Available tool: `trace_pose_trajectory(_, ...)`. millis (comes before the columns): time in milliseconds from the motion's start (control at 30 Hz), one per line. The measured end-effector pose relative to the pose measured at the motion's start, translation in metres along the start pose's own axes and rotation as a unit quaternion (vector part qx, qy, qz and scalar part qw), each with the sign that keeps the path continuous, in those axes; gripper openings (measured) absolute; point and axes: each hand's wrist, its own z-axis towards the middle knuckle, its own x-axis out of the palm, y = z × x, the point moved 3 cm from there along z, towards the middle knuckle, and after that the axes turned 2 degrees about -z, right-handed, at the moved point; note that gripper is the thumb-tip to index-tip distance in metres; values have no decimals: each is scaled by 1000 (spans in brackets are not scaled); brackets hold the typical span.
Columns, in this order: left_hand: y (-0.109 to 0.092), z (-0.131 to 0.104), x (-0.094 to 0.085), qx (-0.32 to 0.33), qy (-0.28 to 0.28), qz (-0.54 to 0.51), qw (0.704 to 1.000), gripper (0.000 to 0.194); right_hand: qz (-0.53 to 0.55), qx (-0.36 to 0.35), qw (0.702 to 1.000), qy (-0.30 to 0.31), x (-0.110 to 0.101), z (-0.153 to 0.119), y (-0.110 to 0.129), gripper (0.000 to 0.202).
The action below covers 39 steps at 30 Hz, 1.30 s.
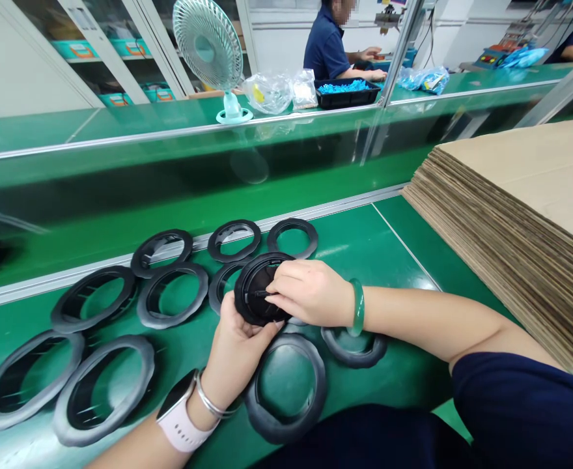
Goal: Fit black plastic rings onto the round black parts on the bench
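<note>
Ten black rings (172,294) lie on the green table (364,247): four at the near left, three in the far row, one half hidden behind the held black disc (257,290), two near, by the wrists. One fan (211,52) stands far left, with one black tray (348,94) to its right. One cardboard stack (521,208) sits right.

Bench: green work surface (364,247) across the lower frame, metal rail along its far edge.
Right: tall stack of flat cardboard sheets (521,208).
Upper centre: small desk fan (211,49) — beside clear plastic bags (269,91) and a black tray (348,94).
Upper left: glass-fronted shelving (115,52) with teal bins.
Top: a seated person (328,45) in dark blue.
</note>
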Motion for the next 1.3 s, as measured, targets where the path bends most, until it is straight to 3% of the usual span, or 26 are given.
trace_pose_trajectory(300, -4, 0, 3, -30, 23, -18, 999, 61, -44, -64, 997, -3, -3, 0, -1, 33)
trace_pose_trajectory(733, -3, 0, 2, -18, 13, -19, 1000, 60, 16, 33, 999, 10, 3, -1, -4, 11)
trace_pose_trajectory(1133, -4, -1, 0, -23, 14, -9, 1000, 64, 40, 35, 999, 5, 2, 0, -1, 11)
trace_pose_trajectory(1300, -3, -1, -2, -23, 2, -6, 1000, 68, 8, 23, 999, 37, 3, -1, 1, 10)
